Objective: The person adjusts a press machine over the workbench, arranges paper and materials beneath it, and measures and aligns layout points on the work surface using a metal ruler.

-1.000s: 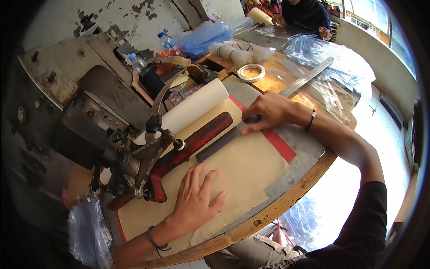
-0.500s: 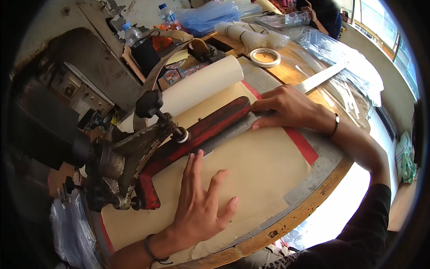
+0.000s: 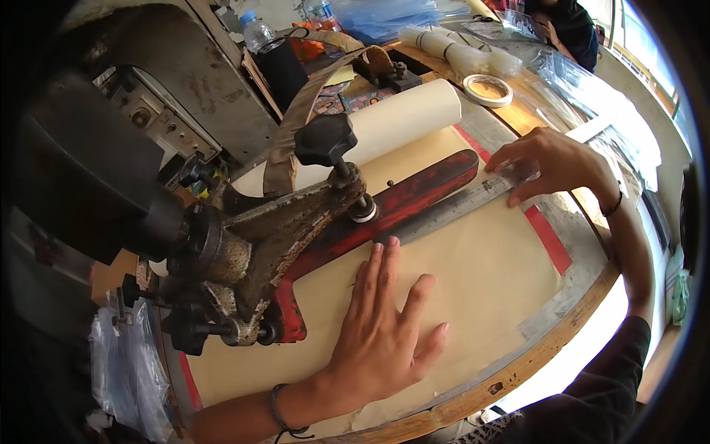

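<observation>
My left hand (image 3: 384,325) lies on the tan sheet (image 3: 473,274) with fingers spread, its longest fingertips at the lower edge of a flat metal bar (image 3: 451,211). My right hand (image 3: 555,166) is curled round the bar's far right end, thumb below and fingers above. Alongside the bar runs the worn red arm (image 3: 425,185) of a press, fixed to a rusty bracket (image 3: 281,240) with a black knob (image 3: 325,139). Red strips (image 3: 549,240) show at the sheet's edges.
Behind the red arm lies a cream roll (image 3: 407,111). Farther back are a tape roll (image 3: 488,90), plastic bundles (image 3: 458,52), a bottle (image 3: 257,31) and a co-worker (image 3: 569,29). Plastic sheets (image 3: 126,370) hang at the left. A wooden rim (image 3: 518,374) edges the table.
The view has moved closer to the press. The metal bar now lies against the red arm, where a gap showed earlier. My right hand stays at its end; my left hand remains spread.
</observation>
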The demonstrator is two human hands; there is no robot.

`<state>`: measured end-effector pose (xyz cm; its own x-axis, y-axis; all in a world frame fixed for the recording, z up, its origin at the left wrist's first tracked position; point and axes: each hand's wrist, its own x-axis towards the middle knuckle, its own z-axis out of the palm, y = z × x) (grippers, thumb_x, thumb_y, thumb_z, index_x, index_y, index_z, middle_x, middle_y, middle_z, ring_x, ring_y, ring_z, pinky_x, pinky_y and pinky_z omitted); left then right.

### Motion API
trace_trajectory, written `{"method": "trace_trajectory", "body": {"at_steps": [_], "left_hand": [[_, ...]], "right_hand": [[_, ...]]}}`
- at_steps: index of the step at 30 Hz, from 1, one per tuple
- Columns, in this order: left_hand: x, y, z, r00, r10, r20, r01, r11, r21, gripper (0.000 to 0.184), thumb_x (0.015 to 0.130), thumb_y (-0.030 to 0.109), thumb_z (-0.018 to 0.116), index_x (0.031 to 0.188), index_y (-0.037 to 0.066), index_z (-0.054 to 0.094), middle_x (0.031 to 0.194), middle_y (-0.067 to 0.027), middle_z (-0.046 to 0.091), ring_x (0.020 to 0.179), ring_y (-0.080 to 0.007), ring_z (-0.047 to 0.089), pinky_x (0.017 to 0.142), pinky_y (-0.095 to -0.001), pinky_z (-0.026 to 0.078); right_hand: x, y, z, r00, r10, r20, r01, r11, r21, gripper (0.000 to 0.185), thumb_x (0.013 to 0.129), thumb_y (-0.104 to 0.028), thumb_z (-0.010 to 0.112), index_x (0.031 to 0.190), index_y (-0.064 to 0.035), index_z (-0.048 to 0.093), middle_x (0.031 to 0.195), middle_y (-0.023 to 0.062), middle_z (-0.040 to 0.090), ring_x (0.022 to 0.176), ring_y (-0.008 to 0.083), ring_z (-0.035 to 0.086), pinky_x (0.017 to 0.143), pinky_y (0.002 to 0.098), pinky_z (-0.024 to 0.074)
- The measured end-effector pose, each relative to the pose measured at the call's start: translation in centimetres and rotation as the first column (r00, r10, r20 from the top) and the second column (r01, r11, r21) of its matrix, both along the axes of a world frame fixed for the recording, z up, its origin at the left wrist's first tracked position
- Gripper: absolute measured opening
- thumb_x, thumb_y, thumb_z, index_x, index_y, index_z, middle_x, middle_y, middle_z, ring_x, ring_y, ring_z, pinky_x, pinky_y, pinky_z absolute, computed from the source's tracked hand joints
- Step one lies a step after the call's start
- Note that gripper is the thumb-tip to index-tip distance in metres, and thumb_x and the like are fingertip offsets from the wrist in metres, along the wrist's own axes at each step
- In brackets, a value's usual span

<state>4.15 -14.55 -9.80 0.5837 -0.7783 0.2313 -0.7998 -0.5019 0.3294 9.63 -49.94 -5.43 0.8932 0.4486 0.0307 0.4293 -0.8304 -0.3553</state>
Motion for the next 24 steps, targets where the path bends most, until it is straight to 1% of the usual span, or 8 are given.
{"method": "trace_trajectory", "body": {"at_steps": [2, 8, 11, 12, 15, 18, 21, 24], "left_hand": [[0.0, 0.0, -0.1, 1.000, -0.001, 0.002, 0.001, 1.000, -0.006, 0.059, 0.093, 0.033, 0.063, 0.138, 0.000, 0.045, 0.152, -0.0421, 0.020, 0.139, -0.0607, 0.027, 0.114, -0.0642, 0.027], [-0.1, 0.3, -0.4, 1.000, -0.009, 0.014, 0.009, 0.999, -0.035, 0.059, 0.094, 0.034, 0.062, 0.139, 0.000, 0.043, 0.151, -0.0433, 0.019, 0.138, -0.0626, 0.026, 0.113, -0.0651, 0.027], [-0.1, 0.3, -0.5, 1.000, 0.003, 0.015, -0.002, 0.998, -0.056, 0.058, 0.094, 0.035, 0.061, 0.138, 0.002, 0.044, 0.151, -0.0438, 0.018, 0.138, -0.0636, 0.025, 0.112, -0.0668, 0.027], [-0.2, 0.3, -0.6, 1.000, 0.012, 0.009, -0.011, 0.998, -0.062, 0.058, 0.095, 0.035, 0.061, 0.138, 0.002, 0.044, 0.151, -0.0440, 0.018, 0.137, -0.0639, 0.025, 0.112, -0.0675, 0.026], [-0.3, 0.3, -0.2, 0.998, 0.028, 0.050, -0.028, 1.000, -0.002, 0.058, 0.094, 0.037, 0.060, 0.138, 0.004, 0.044, 0.151, -0.0441, 0.016, 0.137, -0.0640, 0.024, 0.110, -0.0705, 0.024], [-0.4, 0.1, -0.1, 0.997, 0.047, 0.064, -0.050, 0.997, 0.058, 0.059, 0.094, 0.038, 0.060, 0.140, 0.005, 0.043, 0.151, -0.0440, 0.014, 0.138, -0.0628, 0.022, 0.110, -0.0715, 0.021], [-0.4, 0.1, -0.1, 0.998, 0.045, 0.053, -0.049, 0.997, 0.062, 0.061, 0.093, 0.039, 0.060, 0.141, 0.005, 0.043, 0.152, -0.0433, 0.013, 0.138, -0.0619, 0.020, 0.110, -0.0711, 0.019], [-0.3, 0.1, -0.1, 0.999, 0.038, 0.037, -0.040, 0.998, 0.051, 0.061, 0.093, 0.039, 0.060, 0.141, 0.005, 0.043, 0.152, -0.0425, 0.013, 0.138, -0.0611, 0.019, 0.111, -0.0697, 0.019]], "right_hand": [[0.1, -0.8, 0.0, 0.992, -0.112, -0.064, 0.111, 0.994, -0.014, 0.051, 0.075, -0.038, 0.087, 0.118, -0.0139, 0.072, 0.082, 0.0093, 0.074, 0.072, 0.0220, 0.070, 0.067, 0.0362, 0.0521], [1.0, -2.1, -1.8, 0.998, -0.015, 0.056, 0.008, 0.992, 0.128, 0.050, 0.075, -0.037, 0.088, 0.115, -0.0110, 0.074, 0.067, 0.0056, 0.067, 0.059, 0.0173, 0.058, 0.060, 0.0329, 0.0464], [0.6, -1.0, -0.8, 0.994, -0.068, 0.083, 0.062, 0.995, 0.076, 0.049, 0.076, -0.037, 0.088, 0.112, -0.0087, 0.075, 0.064, 0.0037, 0.063, 0.055, 0.0142, 0.053, 0.056, 0.0323, 0.0426], [0.7, -1.4, -1.3, 0.993, -0.031, 0.113, 0.018, 0.994, 0.111, 0.046, 0.077, -0.038, 0.088, 0.110, -0.0088, 0.075, 0.063, 0.0030, 0.060, 0.054, 0.0138, 0.052, 0.055, 0.0324, 0.0410], [1.0, -1.6, -2.1, 0.968, 0.042, 0.246, -0.070, 0.992, 0.109, 0.044, 0.078, -0.038, 0.086, 0.109, -0.0083, 0.076, 0.063, 0.0034, 0.060, 0.054, 0.0151, 0.052, 0.055, 0.0324, 0.0419], [0.9, -1.5, -2.0, 0.969, 0.047, 0.241, -0.073, 0.992, 0.101, 0.044, 0.080, -0.040, 0.085, 0.110, -0.0075, 0.076, 0.065, 0.0051, 0.062, 0.056, 0.0172, 0.056, 0.057, 0.0333, 0.0436], [1.0, -1.5, -2.4, 0.968, 0.069, 0.242, -0.112, 0.979, 0.168, 0.045, 0.082, -0.041, 0.084, 0.110, -0.0067, 0.076, 0.068, 0.0069, 0.065, 0.059, 0.0193, 0.059, 0.058, 0.0346, 0.0455], [0.8, -1.3, -2.0, 0.976, 0.061, 0.209, -0.091, 0.987, 0.136, 0.044, 0.084, -0.043, 0.081, 0.109, -0.0065, 0.075, 0.070, 0.0086, 0.066, 0.061, 0.0215, 0.062, 0.060, 0.0354, 0.0474]]}}
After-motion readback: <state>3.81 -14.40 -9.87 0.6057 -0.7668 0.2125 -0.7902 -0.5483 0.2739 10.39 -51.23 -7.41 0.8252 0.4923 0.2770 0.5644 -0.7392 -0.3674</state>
